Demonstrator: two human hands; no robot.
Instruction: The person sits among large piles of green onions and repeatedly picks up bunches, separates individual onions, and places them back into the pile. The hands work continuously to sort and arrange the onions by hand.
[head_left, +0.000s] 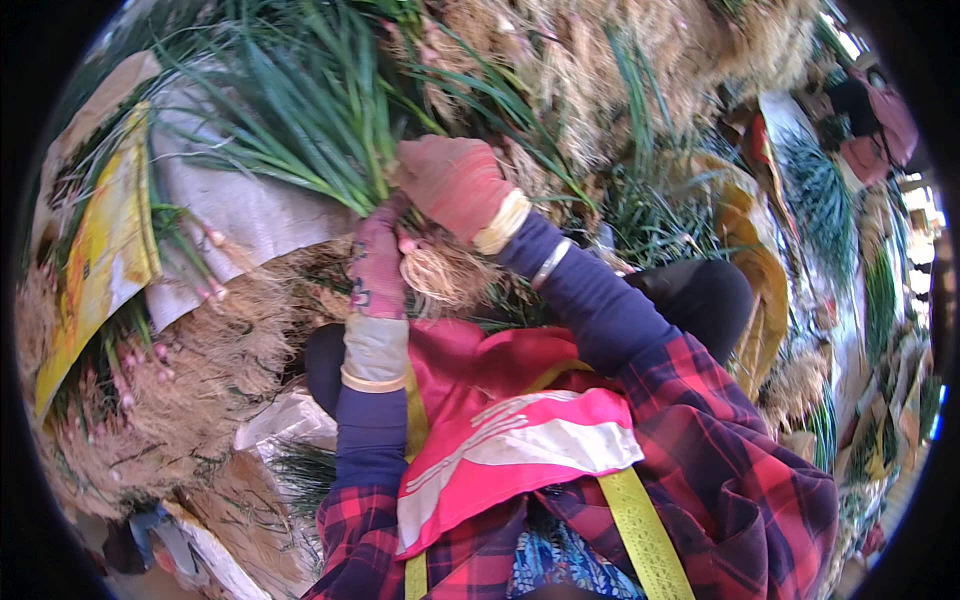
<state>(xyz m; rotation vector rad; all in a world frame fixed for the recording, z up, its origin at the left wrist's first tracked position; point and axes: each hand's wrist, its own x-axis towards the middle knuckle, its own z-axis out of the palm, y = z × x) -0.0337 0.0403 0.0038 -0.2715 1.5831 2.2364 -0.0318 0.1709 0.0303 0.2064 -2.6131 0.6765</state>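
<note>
My left hand (377, 244), in a pink patterned glove, grips a bunch of spring onions (352, 150) low on the stems. Pressed against the same bunch is my right hand (448, 180), in a faded red glove with its fingers curled; how much it grips is partly hidden. Green leaves fan out to the upper left. The pale, tangled roots (442, 271) of the bunch hang below the right hand, towards me. A small pinkish bulb shows between the hands.
A large heap of rooted spring onions (570, 82) lies ahead, and another root pile (187, 397) to the left. A white woven sheet (240, 202) and a yellow sack (105, 247) cover part of the left pile. Loose green leaves (660, 217) lie right. Another person (874, 124) is at far right.
</note>
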